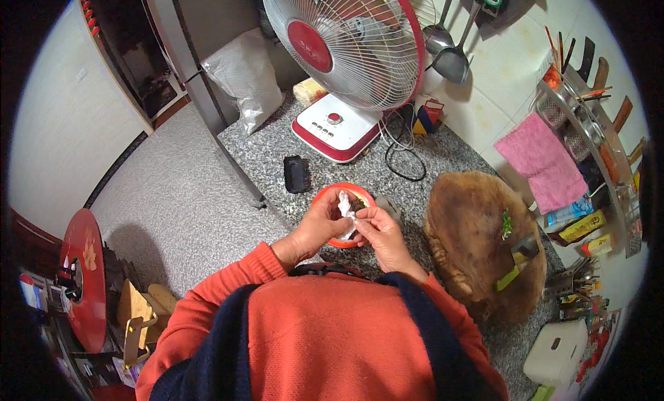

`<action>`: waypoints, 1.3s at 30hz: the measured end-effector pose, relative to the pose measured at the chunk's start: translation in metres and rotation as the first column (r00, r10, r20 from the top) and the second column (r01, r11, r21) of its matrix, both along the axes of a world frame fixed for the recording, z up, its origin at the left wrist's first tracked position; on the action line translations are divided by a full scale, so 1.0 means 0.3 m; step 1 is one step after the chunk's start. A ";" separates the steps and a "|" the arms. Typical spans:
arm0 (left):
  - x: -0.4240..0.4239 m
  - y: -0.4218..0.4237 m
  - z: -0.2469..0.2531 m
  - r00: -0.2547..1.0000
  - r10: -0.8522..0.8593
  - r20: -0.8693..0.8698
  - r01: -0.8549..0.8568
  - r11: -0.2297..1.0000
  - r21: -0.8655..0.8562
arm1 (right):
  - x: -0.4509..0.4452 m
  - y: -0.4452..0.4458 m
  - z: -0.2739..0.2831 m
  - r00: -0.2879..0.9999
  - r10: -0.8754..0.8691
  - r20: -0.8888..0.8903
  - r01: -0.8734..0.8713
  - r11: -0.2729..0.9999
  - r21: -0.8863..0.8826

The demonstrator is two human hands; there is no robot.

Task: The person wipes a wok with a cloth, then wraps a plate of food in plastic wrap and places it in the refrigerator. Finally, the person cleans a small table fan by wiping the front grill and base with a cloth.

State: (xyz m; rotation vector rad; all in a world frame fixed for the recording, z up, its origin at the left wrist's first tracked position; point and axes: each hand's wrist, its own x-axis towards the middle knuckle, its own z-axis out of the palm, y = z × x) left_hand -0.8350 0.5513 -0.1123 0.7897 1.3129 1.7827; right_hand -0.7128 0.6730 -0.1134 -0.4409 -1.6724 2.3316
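Note:
Both hands meet over an orange-rimmed bowl point(342, 186) at the counter's front edge. My left hand point(321, 217) holds a crumpled white piece point(344, 204), perhaps foil or paper, between thumb and fingers. My right hand point(381, 235) pinches the lower end of that piece with thumb and forefinger. Dark, clumpy matter point(357, 204) shows in the bowl between the hands; the rest of its contents is hidden. A greyish object point(388, 208), too covered to name, lies just right of the bowl. Behind the bowl to the left sits a small black tray point(295, 174).
A red-and-white electric fan point(337, 126) stands at the back, its cord point(404, 165) looping on the granite counter point(249, 157). Rightward, a thick wooden chopping board point(467, 219) bears a cleaver point(524, 249) and chopped greens point(507, 224). A white sack point(249, 74) leans at the back left.

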 end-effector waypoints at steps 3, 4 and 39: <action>0.002 0.003 0.001 0.997 0.024 -0.067 -0.028 0.998 -0.061 | 0.000 0.016 -0.023 1.000 0.025 -0.015 -0.024 0.996 0.088; 0.000 0.003 0.002 0.997 0.029 -0.076 -0.035 0.996 -0.085 | -0.001 0.017 -0.023 1.000 0.026 -0.003 -0.025 0.996 0.083; 0.021 -0.013 -0.040 1.000 -0.007 -0.027 0.003 0.988 -0.153 | 0.018 -0.001 -0.041 0.985 -0.132 -0.107 0.169 0.850 0.499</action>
